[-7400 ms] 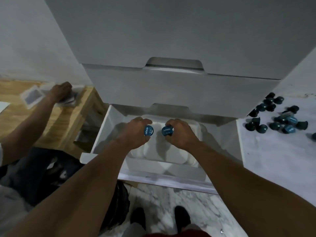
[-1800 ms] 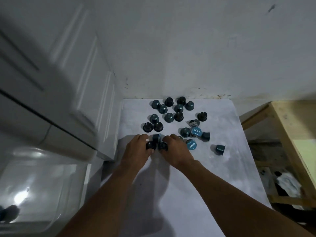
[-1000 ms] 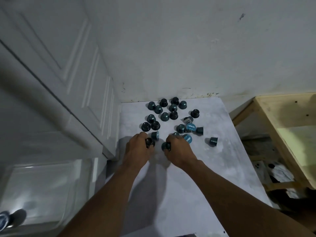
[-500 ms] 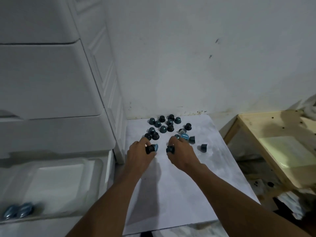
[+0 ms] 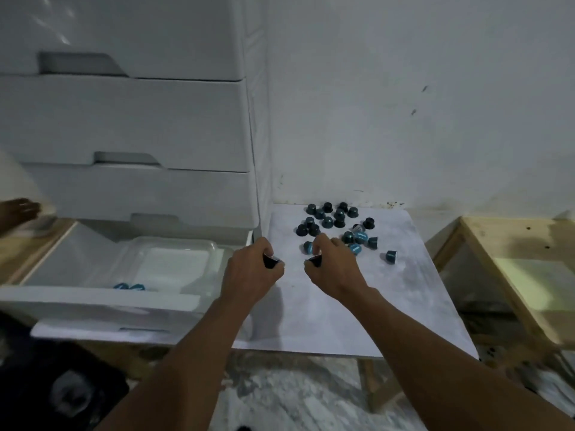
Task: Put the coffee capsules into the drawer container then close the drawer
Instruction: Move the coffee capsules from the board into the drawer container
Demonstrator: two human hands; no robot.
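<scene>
My left hand (image 5: 250,272) pinches a dark coffee capsule (image 5: 271,261) above the left edge of the white table (image 5: 357,312). A second dark capsule (image 5: 315,260) is pinched in my right hand (image 5: 334,265), just in front of the pile. Several dark teal capsules (image 5: 336,223) lie scattered at the back of the table. To the left, the lowest white drawer (image 5: 102,301) stands open with a clear plastic container (image 5: 174,262) inside. Two blue capsules (image 5: 129,286) lie at the container's front.
The white drawer cabinet (image 5: 140,126) rises at the left, its upper drawers shut. Another person's hand (image 5: 17,209) shows at the far left edge over a wooden surface. A light wooden table (image 5: 522,275) stands at the right. Marble floor lies below.
Both hands have lifted a capsule each off the table and drawn back and left, away from the pile. My view has swung left, showing more of the open drawer.
</scene>
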